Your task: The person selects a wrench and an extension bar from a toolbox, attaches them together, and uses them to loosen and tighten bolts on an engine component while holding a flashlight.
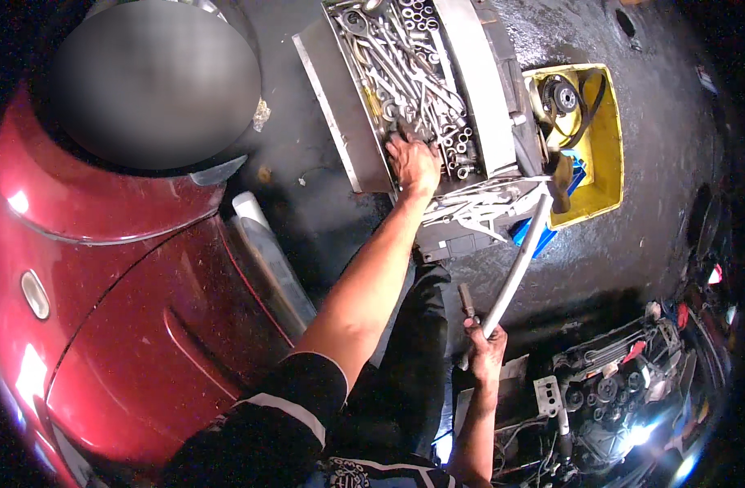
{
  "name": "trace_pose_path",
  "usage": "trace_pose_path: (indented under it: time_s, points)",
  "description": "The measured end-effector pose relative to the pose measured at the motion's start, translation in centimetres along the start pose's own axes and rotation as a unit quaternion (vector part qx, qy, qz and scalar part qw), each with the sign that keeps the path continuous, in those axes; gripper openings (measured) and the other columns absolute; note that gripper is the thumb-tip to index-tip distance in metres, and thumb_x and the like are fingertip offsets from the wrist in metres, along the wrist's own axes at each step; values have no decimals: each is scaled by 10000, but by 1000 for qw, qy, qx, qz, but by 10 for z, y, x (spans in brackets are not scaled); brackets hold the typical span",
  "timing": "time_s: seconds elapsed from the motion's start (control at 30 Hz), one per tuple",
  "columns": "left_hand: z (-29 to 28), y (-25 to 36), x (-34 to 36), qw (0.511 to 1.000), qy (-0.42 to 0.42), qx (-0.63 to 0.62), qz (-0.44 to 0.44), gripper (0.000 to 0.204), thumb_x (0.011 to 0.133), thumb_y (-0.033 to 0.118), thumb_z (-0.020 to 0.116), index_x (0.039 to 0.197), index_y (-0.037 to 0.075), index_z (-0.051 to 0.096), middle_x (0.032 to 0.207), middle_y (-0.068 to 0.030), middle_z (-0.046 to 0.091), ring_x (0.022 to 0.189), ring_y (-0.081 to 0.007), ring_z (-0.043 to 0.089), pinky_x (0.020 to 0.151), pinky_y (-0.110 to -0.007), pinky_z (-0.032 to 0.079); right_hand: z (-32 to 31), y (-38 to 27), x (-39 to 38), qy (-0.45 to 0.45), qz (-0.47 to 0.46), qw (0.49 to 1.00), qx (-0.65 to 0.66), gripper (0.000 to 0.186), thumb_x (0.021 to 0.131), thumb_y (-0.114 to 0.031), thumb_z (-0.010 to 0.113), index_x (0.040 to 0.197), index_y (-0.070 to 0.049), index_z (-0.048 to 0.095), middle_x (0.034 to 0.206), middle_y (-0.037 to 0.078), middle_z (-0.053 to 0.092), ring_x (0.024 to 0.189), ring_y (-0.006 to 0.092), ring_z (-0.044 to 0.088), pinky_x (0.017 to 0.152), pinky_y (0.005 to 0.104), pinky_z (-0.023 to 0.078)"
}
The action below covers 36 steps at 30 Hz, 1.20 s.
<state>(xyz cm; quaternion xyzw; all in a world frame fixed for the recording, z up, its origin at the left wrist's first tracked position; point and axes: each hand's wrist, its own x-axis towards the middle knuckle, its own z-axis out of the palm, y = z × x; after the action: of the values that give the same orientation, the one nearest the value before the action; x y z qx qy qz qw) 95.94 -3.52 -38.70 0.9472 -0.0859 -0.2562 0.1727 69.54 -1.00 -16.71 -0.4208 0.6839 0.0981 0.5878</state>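
My left hand (414, 167) reaches down into an open metal toolbox (327, 114), its fingers apart among the sockets and wrenches. The fingertips are partly hidden by the tools there. Several long spanners (388, 61) lie heaped in the tray, with sockets (460, 146) along its right side. My right hand (486, 346) is closed round the lower end of a long pale metal pipe (519, 264), which slants up to the toolbox's near right corner. A short dark metal tool (467, 301), whose kind I cannot make out, is also held in that hand, beside the pipe.
A red car body panel (136, 325) fills the left. Right of the toolbox stands a yellow bin (612, 154) holding a pulley (564, 98) and a belt. More wrenches (478, 207) lie at the toolbox's near end. An exposed engine (608, 398) is at lower right.
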Motion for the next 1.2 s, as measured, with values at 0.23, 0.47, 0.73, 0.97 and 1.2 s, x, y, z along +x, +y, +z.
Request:
trace_pose_path:
  time_s: [0.23,0.47,0.73,0.97,1.2]
  points:
    - [8,-7,35,994,72,-82,-30,312,842,212,598,1056,-15,594,1000,-216,618,893,-374,619,774,-447,513,5,-6,1,-14,-24,1000,9,291,798,-236,757,654,-86,554,534,-72,445,460,46,358,439,270,251]
    - [-27,-7,10,990,-121,-53,-43,338,848,276,617,832,-59,658,839,-259,670,827,-398,671,774,-490,521,-2,-2,0,-11,-20,1000,17,298,791,-267,760,659,-88,562,556,-74,449,494,47,368,459,263,258]
    - [-63,-3,-7,971,-116,-211,5,406,871,294,583,901,-110,617,876,-318,643,861,-447,648,775,-500,504,-13,20,11,12,-27,1000,1,345,787,-294,771,625,-95,539,548,-68,453,491,49,375,460,266,263]
    - [-95,38,115,962,-174,-190,96,383,852,302,614,1008,-45,655,897,-255,681,876,-361,674,786,-421,516,-11,3,6,-10,-17,1000,11,349,790,-294,775,632,-84,546,537,-72,448,483,51,377,454,274,260]
    - [-101,7,127,943,-167,-216,191,379,891,245,597,1136,-41,635,1013,-190,683,904,-279,665,813,-360,525,-13,18,11,-5,-13,1000,8,310,790,-299,779,687,-67,600,552,-81,437,508,45,365,465,266,262]
